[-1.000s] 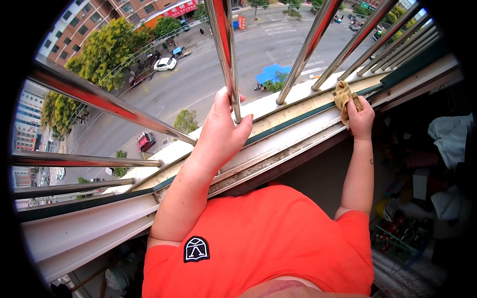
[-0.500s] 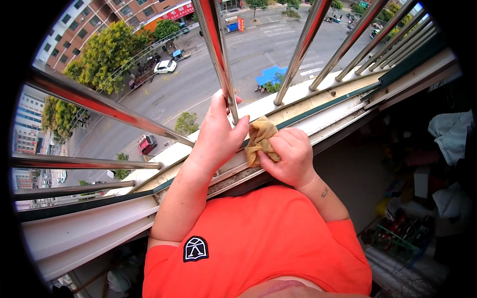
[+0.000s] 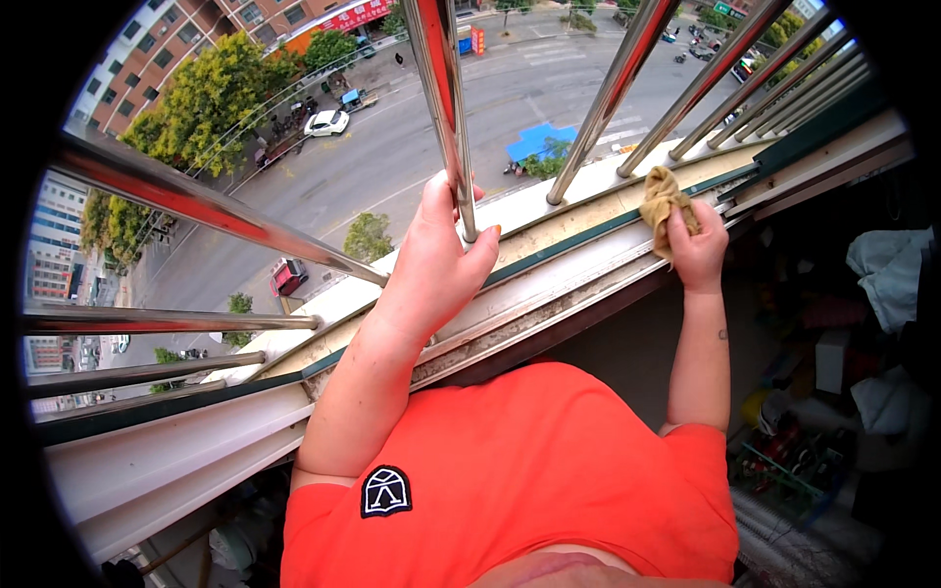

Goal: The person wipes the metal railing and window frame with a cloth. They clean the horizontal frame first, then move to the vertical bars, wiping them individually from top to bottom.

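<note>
My left hand (image 3: pixel 451 240) is closed around the lower end of a shiny metal bar (image 3: pixel 446 108), its thumb lying along the near side and its fingers partly hidden behind. Farther right, my right hand (image 3: pixel 698 243) grips a crumpled tan cloth (image 3: pixel 668 211). The cloth sits over the right part of the white window track (image 3: pixel 578 269), next to the dark green strip (image 3: pixel 598 230); whether it touches the track I cannot tell. Dark grime shows along the track's inner groove.
More metal bars (image 3: pixel 618 98) rise from the outer ledge (image 3: pixel 520 211) on both sides. Far below lie a street (image 3: pixel 392 147), a white car (image 3: pixel 326 122), trees (image 3: pixel 211 93) and a blue canopy (image 3: pixel 541 142). Inside at right are pale cloths (image 3: pixel 890 269) and clutter in shadow.
My right hand has moved right along the window track with the cloth, its arm now stretched farther out. My left hand keeps its hold on the bar.
</note>
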A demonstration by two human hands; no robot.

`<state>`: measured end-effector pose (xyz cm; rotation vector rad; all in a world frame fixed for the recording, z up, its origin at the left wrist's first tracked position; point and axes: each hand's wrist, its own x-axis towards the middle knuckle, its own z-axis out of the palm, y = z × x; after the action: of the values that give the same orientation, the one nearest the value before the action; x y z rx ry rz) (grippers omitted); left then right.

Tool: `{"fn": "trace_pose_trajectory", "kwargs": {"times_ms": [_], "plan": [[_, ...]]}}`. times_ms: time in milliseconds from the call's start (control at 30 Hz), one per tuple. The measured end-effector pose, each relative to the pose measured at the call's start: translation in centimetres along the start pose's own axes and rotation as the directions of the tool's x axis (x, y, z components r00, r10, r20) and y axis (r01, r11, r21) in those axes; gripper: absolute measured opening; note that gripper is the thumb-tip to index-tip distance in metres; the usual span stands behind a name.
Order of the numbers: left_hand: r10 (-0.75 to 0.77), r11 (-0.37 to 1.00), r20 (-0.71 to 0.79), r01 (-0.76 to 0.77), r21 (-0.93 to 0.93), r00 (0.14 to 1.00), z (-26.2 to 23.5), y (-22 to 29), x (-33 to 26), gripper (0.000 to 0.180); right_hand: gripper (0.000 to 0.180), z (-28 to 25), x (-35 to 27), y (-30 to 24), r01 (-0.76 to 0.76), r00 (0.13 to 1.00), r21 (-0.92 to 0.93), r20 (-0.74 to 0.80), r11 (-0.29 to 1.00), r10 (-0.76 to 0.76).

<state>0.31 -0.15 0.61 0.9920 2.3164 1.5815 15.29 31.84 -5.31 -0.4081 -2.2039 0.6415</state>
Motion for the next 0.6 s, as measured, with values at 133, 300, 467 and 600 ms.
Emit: {"fn": "trace_pose_trajectory", "kwargs": {"times_ms": [133, 300, 467, 600], "plan": [[-0.013, 0.999, -0.004, 0.013, 0.031, 1.000, -0.1, -0.1, 0.0, 0.056, 0.021, -0.8, 2.5, 3.5, -0.283, 0.958, 0.126, -0.017, 0.951, 0.287], [-0.032, 0.999, -0.002, 0.032, 0.037, 0.999, 0.0, 0.0, 0.1, 0.055, 0.027, 0.1, 1.3, 1.1, -0.176, 0.983, -0.075, -0.063, 0.982, 0.171], [-0.035, 0.999, -0.014, 0.035, 0.019, 0.999, 0.2, 0.2, 0.0, 0.054, 0.027, 3.8, -3.2, -10.5, 0.267, 0.960, 0.053, 0.070, 0.962, -0.271], [-0.020, 1.000, -0.008, 0.020, 0.011, 1.000, 0.1, -0.1, 0.1, 0.054, 0.027, 5.7, -5.2, -15.4, 0.363, 0.914, 0.158, 0.132, 0.918, -0.384]]}}
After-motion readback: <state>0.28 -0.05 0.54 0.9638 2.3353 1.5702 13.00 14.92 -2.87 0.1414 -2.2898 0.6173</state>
